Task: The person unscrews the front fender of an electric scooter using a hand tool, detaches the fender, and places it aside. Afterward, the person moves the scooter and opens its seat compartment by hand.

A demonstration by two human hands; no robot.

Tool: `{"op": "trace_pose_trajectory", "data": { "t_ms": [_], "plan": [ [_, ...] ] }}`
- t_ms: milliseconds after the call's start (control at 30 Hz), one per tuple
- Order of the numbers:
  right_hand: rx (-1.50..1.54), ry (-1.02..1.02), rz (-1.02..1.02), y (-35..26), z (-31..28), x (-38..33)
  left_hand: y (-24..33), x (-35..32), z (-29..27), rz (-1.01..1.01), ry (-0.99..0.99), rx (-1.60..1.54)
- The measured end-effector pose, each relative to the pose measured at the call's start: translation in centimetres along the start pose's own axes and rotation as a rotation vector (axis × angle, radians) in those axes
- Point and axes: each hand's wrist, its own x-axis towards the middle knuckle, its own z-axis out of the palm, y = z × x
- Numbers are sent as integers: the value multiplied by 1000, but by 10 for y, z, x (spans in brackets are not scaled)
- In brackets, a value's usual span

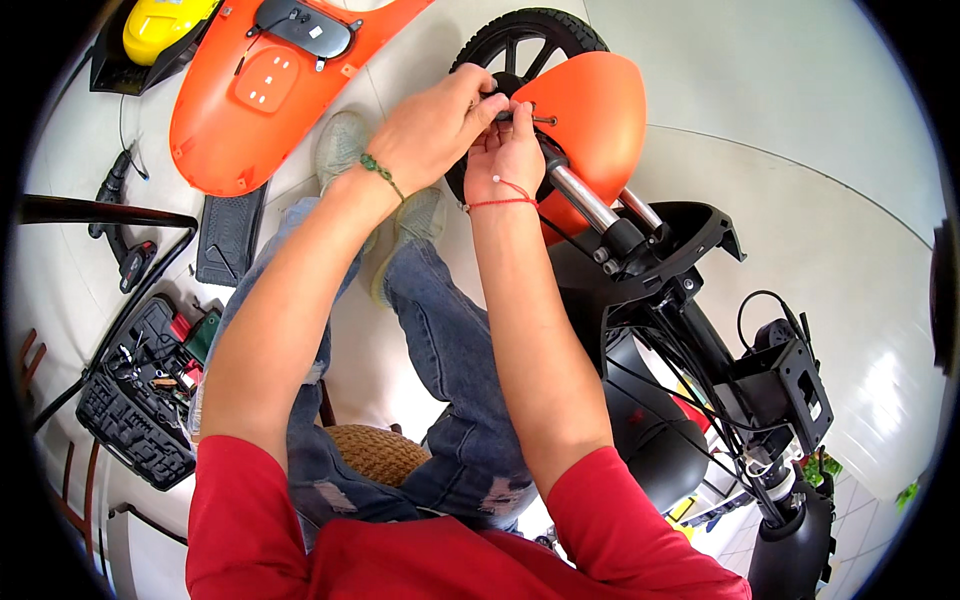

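Observation:
Both of my hands are together beside the front wheel [527,48] of a black-framed vehicle, at its orange fender [598,110]. My left hand [430,122] is closed, thumb and fingers pinching the dark end of a thin metal rod [543,120]. The rod's other end meets the side of the fender; whether it is a bolt or a hex key I cannot tell. From below, my right hand [508,160] has its fingers curled and its thumb raised against the same rod. Silver fork tubes [583,198] run from the fender toward the black frame.
A large orange body panel [225,125] lies on the floor at the far left, with a yellow helmet-like shell [165,28] beyond it. A power drill [122,215] and an open black tool case [140,390] are at left. Cables [690,400] hang along the frame at right.

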Motion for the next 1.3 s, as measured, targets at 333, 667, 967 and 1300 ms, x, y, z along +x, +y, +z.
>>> {"op": "trace_pose_trajectory", "data": {
  "t_ms": [333, 667, 967, 1300],
  "plan": [
    [51, -55, 37, -1, 3, -5, -10, 4, 6, -321, 63, -329],
    [25, -148, 72, -4, 11, -8, -18, -2, 5, -303, 86, -198],
    [63, -108, 116, -2, 1, -6, -9, -9, -5, -558, -70, -449],
    [12, -189, 106, -8, -2, -2, -9, -7, -28, -164, -306, -382]
  ]
}}
